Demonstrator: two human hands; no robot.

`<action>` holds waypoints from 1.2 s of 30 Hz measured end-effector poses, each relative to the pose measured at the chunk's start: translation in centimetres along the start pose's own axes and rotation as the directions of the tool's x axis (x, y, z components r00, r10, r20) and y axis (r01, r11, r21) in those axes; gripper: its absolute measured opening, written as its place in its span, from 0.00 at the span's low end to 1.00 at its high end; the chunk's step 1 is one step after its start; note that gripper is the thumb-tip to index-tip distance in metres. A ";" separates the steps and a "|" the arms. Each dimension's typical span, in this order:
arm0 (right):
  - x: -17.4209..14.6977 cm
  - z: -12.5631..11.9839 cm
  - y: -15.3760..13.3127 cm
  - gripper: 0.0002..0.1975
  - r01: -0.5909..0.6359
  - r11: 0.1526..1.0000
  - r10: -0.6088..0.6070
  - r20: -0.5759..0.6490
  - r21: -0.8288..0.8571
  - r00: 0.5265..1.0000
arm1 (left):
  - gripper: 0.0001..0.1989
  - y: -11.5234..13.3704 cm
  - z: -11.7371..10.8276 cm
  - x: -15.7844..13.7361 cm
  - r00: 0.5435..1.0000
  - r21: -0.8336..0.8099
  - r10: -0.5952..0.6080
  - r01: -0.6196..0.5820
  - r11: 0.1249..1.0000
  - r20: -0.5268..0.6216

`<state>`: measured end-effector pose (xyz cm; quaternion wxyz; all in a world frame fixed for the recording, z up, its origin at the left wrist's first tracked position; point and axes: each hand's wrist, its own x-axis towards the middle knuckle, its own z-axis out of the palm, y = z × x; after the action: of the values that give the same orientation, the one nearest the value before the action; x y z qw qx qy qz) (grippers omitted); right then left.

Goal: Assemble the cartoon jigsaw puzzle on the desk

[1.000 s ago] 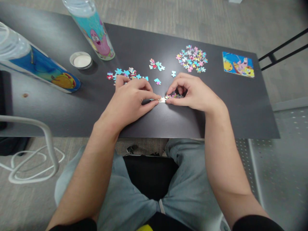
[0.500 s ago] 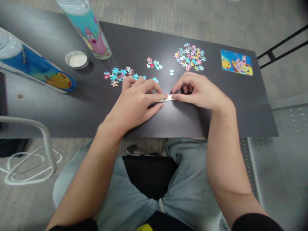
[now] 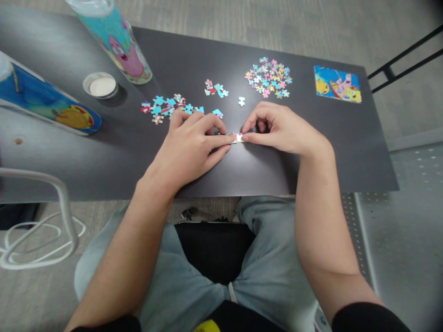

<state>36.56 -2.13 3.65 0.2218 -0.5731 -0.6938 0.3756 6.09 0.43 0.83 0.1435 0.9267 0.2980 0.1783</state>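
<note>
Between my hands, low on the dark table [image 3: 207,177], a few puzzle pieces [image 3: 238,137] lie in a short row. My left hand [image 3: 195,145] grips the row's left end with thumb and index finger, covering part of it. Thumb and index finger of my right hand [image 3: 278,127] pinch the piece at the right end. Just beyond my left hand spreads a loose group of blue and red puzzle pieces [image 3: 169,107]. A single puzzle piece [image 3: 241,101] lies past my right fingertips, and a small cluster of pieces [image 3: 216,89] sits farther back.
A round pile of mixed puzzle pieces [image 3: 269,77] lies at the back, beside a cartoon picture card [image 3: 337,84] on the right. Two cartoon-printed tubes [image 3: 122,50] and a round lid [image 3: 101,86] occupy the left side. A white cable [image 3: 65,203] hangs at the left edge.
The view has shifted slightly, so the table's contents appear a little farther left. Both hands keep their hold on the short row of pieces, with hardly any movement.
</note>
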 end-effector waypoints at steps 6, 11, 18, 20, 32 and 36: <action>0.2 0.0 -0.1 0.16 0.000 1.000 -0.001 0.021 0.009 1.000 | 0.16 0.1 0.1 -0.1 0.999 -0.015 -0.024 0.024 1.000 -0.027; 0.1 0.1 0.0 0.14 0.017 1.000 -0.017 0.002 0.020 1.000 | 0.14 0.3 0.1 -0.1 1.000 -0.013 -0.029 0.029 0.999 -0.011; 0.2 0.4 0.8 0.11 0.105 0.994 -0.105 -0.017 0.006 0.994 | 0.18 0.1 0.2 0.0 0.998 0.020 -0.020 0.021 1.000 -0.060; 0.3 0.6 1.1 0.08 0.114 0.993 -0.115 -0.026 -0.004 0.993 | 0.18 -0.2 -0.1 -0.1 0.994 -0.004 -0.053 0.053 0.999 -0.095; 0.6 -0.7 -0.1 0.05 0.074 0.985 -0.103 -0.185 -0.155 0.977 | 0.17 -2.5 -3.2 -1.5 0.962 -0.009 -0.232 0.233 0.972 -0.145; 2.1 0.0 -0.3 0.06 0.077 0.963 -0.132 -0.204 -0.258 0.970 | 0.20 -4.0 -4.4 -2.4 0.944 -0.005 -0.290 0.293 0.956 -0.160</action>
<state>35.83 -0.09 3.67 0.2429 -0.5965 -0.7362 0.2080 0.48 2.82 2.71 0.1351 0.8566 0.4440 0.2256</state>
